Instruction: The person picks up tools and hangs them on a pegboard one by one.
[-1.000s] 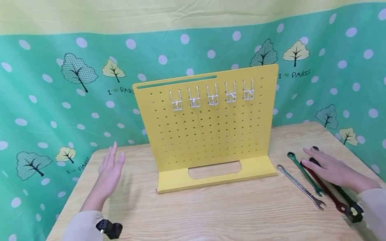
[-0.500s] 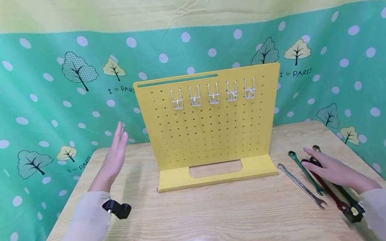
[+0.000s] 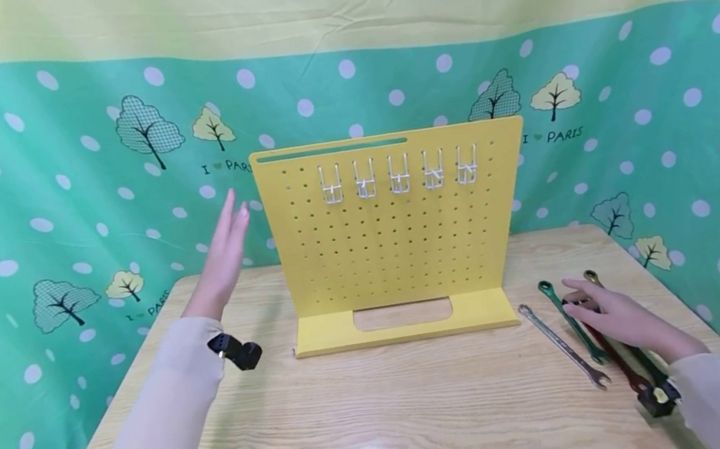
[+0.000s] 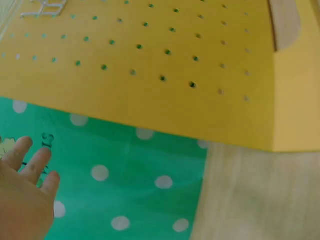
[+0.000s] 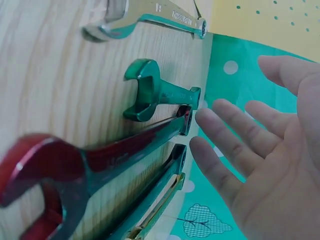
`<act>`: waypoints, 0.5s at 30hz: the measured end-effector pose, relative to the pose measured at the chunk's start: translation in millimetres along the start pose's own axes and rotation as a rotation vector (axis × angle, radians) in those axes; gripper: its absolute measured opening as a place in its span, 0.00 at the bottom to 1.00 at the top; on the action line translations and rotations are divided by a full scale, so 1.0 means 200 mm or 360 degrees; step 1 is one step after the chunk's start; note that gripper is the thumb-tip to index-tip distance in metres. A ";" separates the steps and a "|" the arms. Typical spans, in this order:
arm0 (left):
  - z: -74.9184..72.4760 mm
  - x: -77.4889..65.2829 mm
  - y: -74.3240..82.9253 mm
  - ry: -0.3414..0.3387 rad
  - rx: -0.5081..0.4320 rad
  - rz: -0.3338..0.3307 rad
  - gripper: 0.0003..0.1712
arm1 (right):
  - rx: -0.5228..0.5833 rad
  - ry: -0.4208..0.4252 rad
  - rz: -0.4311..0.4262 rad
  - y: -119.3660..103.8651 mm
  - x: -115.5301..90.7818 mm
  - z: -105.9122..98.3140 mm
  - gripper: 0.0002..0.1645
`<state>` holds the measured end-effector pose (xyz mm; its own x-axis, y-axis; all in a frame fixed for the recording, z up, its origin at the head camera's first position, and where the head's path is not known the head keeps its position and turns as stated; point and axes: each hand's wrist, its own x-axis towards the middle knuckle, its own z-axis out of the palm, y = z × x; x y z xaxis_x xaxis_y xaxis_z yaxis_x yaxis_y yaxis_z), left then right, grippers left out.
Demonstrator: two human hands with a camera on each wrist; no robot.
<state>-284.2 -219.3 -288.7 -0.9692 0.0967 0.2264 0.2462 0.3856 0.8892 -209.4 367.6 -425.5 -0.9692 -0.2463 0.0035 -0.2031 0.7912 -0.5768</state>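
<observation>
My left hand is raised at the left of the yellow pegboard, fingers straight and holding nothing. In the left wrist view its fingers stand apart from the board's side edge. Over the wrenches on the right is my right hand, its fingers loosely bent and palm bare in the right wrist view. Beneath or beside it lie a silver wrench, a green wrench, a red wrench, a dark wrench and a gold wrench. The hand hides parts of the last three.
Several white wire hooks hang in a row near the pegboard's top. The board stands on its yellow base upon the wooden table. A green dotted curtain surrounds the table behind and at the sides.
My left hand has risen and moved right, closer to the pegboard. Over the wrenches, the right hand has stayed almost in place, its fingers now a little more bent.
</observation>
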 end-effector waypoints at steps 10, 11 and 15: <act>0.01 0.15 0.05 0.0119 -0.0040 0.0077 0.39 | -0.0007 0.0034 -0.0036 -0.01 -0.01 0.01 0.34; 0.01 0.16 0.05 0.0123 -0.0049 0.0078 0.39 | -0.0015 0.0039 -0.0040 -0.01 0.00 0.01 0.34; 0.01 0.19 0.07 0.0175 -0.0063 0.0106 0.39 | -0.0030 0.0052 -0.0057 -0.01 0.00 0.02 0.32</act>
<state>-317.6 -208.0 -268.7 -0.9452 0.0190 0.3259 0.3121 0.3448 0.8852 -207.9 363.2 -426.9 -0.9652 -0.2567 0.0506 -0.2402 0.7929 -0.5601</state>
